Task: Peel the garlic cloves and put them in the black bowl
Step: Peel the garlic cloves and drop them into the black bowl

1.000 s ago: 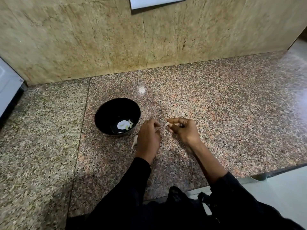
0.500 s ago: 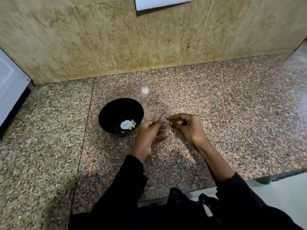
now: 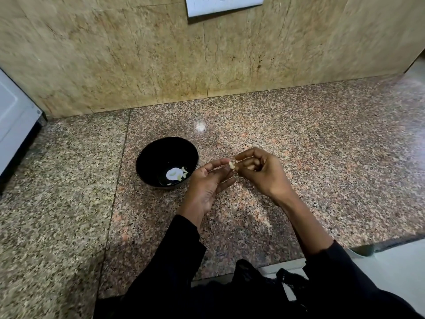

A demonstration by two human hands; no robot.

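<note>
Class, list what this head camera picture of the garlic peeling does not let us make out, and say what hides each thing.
- Garlic clove, head view: too small, half covered by fingertips; peeled or not is unclear.
- Black bowl contents: pale pieces and a white glare patch; count unclear.
- Right hand: curled fingers hide its palm.
- Left hand: whether it pinches the clove or only touches it is unclear.
- Wall socket plate: cut off by top edge.
- White appliance: cut off by left edge.
</note>
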